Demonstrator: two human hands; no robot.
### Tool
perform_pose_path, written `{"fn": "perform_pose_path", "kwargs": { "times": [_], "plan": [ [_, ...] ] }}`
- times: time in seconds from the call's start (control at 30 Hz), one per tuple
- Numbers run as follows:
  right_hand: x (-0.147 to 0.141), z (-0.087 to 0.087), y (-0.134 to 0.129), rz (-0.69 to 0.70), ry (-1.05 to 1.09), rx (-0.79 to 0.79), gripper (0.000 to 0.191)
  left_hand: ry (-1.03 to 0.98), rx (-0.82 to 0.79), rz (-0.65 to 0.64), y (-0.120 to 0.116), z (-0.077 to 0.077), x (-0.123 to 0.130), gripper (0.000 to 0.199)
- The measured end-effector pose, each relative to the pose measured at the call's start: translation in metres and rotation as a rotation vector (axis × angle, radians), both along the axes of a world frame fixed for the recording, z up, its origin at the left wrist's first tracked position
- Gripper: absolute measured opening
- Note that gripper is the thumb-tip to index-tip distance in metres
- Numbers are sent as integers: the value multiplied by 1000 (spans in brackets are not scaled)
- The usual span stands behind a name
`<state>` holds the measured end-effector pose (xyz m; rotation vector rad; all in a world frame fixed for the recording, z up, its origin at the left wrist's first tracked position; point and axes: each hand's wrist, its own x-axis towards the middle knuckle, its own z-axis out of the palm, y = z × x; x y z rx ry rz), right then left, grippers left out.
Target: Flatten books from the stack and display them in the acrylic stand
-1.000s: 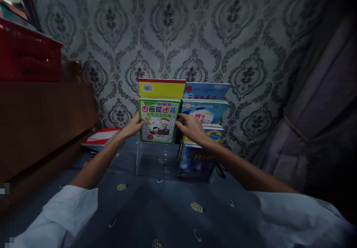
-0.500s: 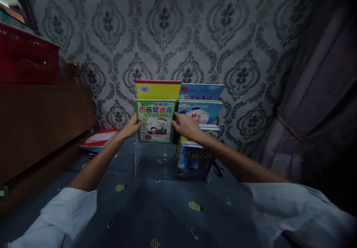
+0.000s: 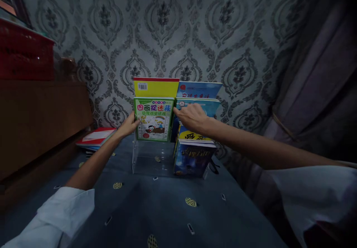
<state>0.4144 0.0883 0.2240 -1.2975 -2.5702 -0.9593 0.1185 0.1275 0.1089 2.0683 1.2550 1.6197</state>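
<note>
A green picture book [image 3: 153, 119] with a cartoon cover stands on the left side of a clear acrylic book rack [image 3: 145, 158]. My left hand [image 3: 128, 125] is closed on its left edge, thumb on the front cover. My right hand [image 3: 192, 117] has its fingers curled in, and one fingertip is at the book's right edge. It covers part of a light blue book [image 3: 210, 106]. Behind the green book rises a yellow book [image 3: 161, 88] with a red top edge.
To the right stand a blue book [image 3: 203, 88], a yellow-covered book [image 3: 192, 133] and a dark blue book [image 3: 193, 160]. Several booklets [image 3: 96, 136] lie at left, beside a wooden cabinet [image 3: 44, 118] bearing a red basket [image 3: 25, 52]. A curtain [image 3: 301, 103] hangs at right.
My right hand has risen, its fingers folding in from the green book's right edge. More of the yellow-covered book shows below it. My left hand stays on the green book. The view has shifted slightly.
</note>
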Motion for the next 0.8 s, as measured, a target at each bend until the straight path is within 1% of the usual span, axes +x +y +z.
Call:
{"fn": "perform_pose_path", "kwargs": {
  "times": [0.1,0.2,0.33,0.5,0.57,0.7,0.8],
  "plan": [
    [-3,3,-5,-16,-66,4,33,6,1,9,0,1,1,53],
    [-3,4,-6,-4,-61,-1,30,13,2,22,0,2,2,52],
    [-3,1,-3,-1,-59,13,32,19,1,46,-1,3,2,50],
    [2,-2,4,76,40,-8,30,26,-1,82,-4,3,2,47],
    [4,-2,6,87,38,-19,29,29,0,90,-4,3,2,48],
    [7,-1,7,56,40,-28,29,36,1,102,-2,2,3,50],
    [7,-2,4,21,76,-42,33,49,-13,117,-1,1,3,47]
  ]
}}
